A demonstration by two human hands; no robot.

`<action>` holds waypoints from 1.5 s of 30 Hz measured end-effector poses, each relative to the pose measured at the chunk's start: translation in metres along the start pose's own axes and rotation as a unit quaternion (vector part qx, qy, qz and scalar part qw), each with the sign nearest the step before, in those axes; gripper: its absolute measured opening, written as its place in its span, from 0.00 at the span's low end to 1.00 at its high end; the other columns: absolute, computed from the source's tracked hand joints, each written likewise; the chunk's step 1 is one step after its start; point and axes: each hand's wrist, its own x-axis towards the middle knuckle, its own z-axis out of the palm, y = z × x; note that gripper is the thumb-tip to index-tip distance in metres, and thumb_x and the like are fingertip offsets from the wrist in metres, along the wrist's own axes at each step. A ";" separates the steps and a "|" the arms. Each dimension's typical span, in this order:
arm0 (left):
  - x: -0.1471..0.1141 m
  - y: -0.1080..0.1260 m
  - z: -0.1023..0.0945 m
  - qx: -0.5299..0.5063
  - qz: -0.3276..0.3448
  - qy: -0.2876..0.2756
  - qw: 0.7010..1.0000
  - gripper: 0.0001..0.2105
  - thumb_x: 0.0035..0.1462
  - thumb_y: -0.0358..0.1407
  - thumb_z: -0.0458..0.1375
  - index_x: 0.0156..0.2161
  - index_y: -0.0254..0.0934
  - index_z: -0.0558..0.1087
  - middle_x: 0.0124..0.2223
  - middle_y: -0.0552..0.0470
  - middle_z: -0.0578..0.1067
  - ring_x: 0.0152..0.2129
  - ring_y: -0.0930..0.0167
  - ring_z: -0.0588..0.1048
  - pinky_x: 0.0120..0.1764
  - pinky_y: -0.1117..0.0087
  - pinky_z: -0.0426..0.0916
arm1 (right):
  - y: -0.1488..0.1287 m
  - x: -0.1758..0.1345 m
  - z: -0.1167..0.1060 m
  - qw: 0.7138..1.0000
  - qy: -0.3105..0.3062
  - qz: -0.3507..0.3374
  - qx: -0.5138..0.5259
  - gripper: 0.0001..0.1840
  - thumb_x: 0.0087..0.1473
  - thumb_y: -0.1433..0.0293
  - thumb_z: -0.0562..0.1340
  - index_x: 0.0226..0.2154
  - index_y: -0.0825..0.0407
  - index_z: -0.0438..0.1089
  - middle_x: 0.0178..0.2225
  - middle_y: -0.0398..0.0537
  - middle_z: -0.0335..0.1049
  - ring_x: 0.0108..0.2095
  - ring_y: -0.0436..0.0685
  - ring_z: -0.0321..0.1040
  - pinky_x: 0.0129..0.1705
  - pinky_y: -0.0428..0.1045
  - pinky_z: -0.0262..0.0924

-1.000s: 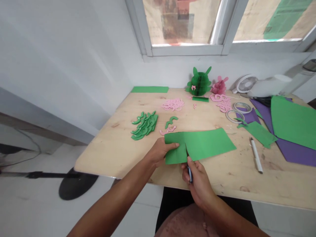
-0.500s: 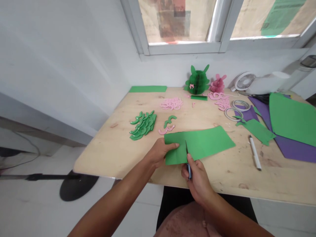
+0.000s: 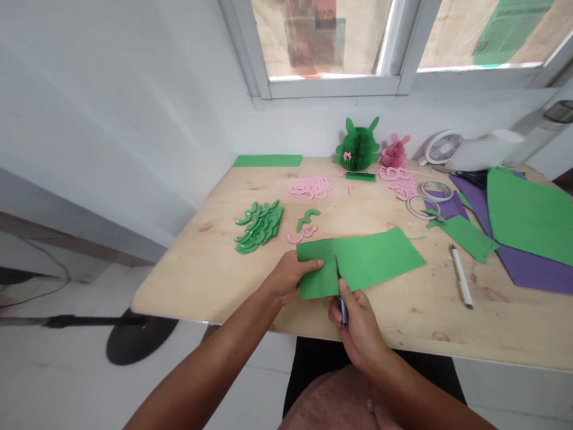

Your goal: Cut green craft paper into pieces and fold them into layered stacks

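Note:
A long strip of green paper (image 3: 376,260) lies over the front of the table, tilted slightly. My left hand (image 3: 290,276) pinches its left end, thumb on top and fingers underneath. My right hand (image 3: 356,313) is closed round the dark handles of a pair of scissors (image 3: 338,269). One pointed blade shows on top of the paper, reaching from the near edge toward the far edge; the other blade is hidden beneath. Just beyond the paper lie a wavy green cutout (image 3: 308,219) and a wavy pink cutout (image 3: 302,235).
Green cutouts (image 3: 259,227) are heaped on the left, pink cutouts (image 3: 311,187) behind. Paper figures, green (image 3: 357,146) and pink (image 3: 394,152), stand at the back beside a small fan (image 3: 443,147). Tape rolls (image 3: 423,207), a white marker (image 3: 461,276) and purple sheets (image 3: 532,269) lie right.
Almost nothing differs. Both hands, the scissors and the green paper keep the same positions, with only a very slight shift of the whole view.

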 end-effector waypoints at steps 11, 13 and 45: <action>-0.001 -0.001 -0.002 -0.004 0.003 0.007 1.000 0.19 0.35 0.34 0.70 0.38 0.31 0.76 0.36 0.44 0.79 0.34 0.64 0.77 0.38 0.64 0.71 | 0.002 -0.004 -0.001 1.000 0.004 0.024 0.017 0.27 0.39 0.48 0.67 0.23 0.51 0.58 0.18 0.36 0.58 0.16 0.43 0.45 0.20 0.45 0.38; -0.001 -0.001 -0.003 -0.005 0.003 0.004 1.000 0.19 0.36 0.34 0.70 0.37 0.31 0.76 0.36 0.44 0.79 0.33 0.64 0.77 0.38 0.64 0.71 | 0.001 -0.007 -0.001 1.000 0.004 0.026 0.014 0.25 0.40 0.50 0.67 0.24 0.52 0.59 0.21 0.39 0.63 0.16 0.42 0.46 0.20 0.45 0.39; 0.001 -0.015 0.002 0.000 0.001 0.005 1.000 0.18 0.35 0.32 0.69 0.37 0.32 0.77 0.37 0.45 0.79 0.32 0.64 0.77 0.40 0.62 0.70 | -0.099 0.082 0.009 0.716 -0.206 -0.265 -0.612 0.07 0.51 0.67 0.60 0.33 0.50 0.73 0.31 0.44 0.74 0.31 0.54 0.67 0.33 0.47 0.56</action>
